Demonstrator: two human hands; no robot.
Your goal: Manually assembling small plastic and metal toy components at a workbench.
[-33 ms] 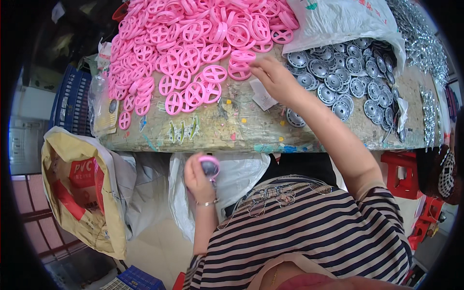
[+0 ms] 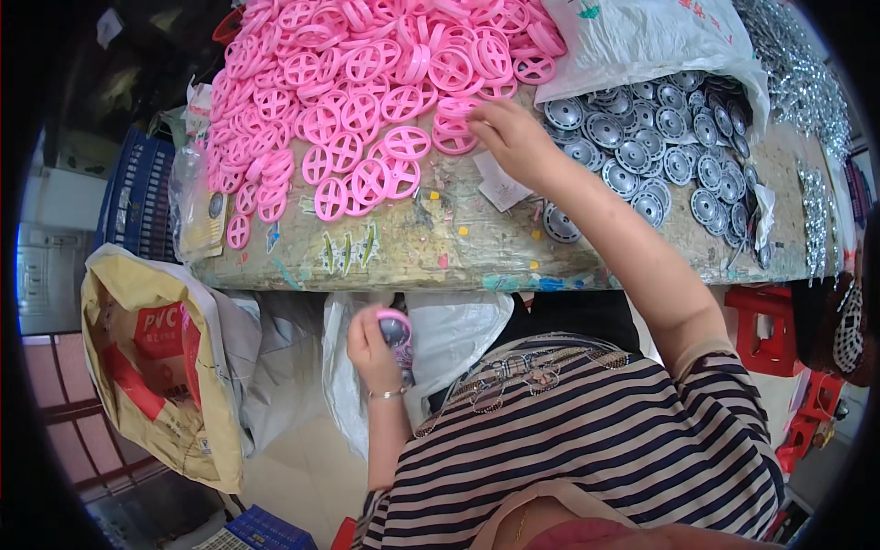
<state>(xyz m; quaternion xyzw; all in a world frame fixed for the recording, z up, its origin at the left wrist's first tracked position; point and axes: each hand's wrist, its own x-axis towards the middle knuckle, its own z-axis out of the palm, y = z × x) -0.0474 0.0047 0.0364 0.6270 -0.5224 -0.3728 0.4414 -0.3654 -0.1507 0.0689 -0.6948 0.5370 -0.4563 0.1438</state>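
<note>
Pink-rimmed wheel (image 2: 396, 330), dark grey at its centre, held in the left hand (image 2: 370, 350), on the wearer's side of the table (image 2: 431, 240) edge, in front of a white plastic bag (image 2: 458, 321). Left grip closed around it. Fingers cover the wheel's left side; blur softens the fingertips and rim. A dark patterned shape just below it, partly behind the hand, is hard to make out.

Right hand (image 2: 515, 139) out over the table, palm down, fingertips at the right rim of a pink wheel (image 2: 456, 109) at the heap's edge. Right grip: cannot tell whether it pinches that rim or only rests by it, as the back of the hand screens the thumb.

Heap of pink wheels (image 2: 357, 64) fills the far left of the table, cut off by the upper frame edge; lower pieces buried. Grey discs (image 2: 632, 156) spread to the right, the rear ones hidden under a white sack (image 2: 655, 41). Pale paper slip (image 2: 501, 183) beside the right wrist, partly covered. Three green-and-white slim pieces (image 2: 348, 248) lie near the front edge. Silver tinsel (image 2: 796, 82) at far right runs into the dark lens rim.
</note>
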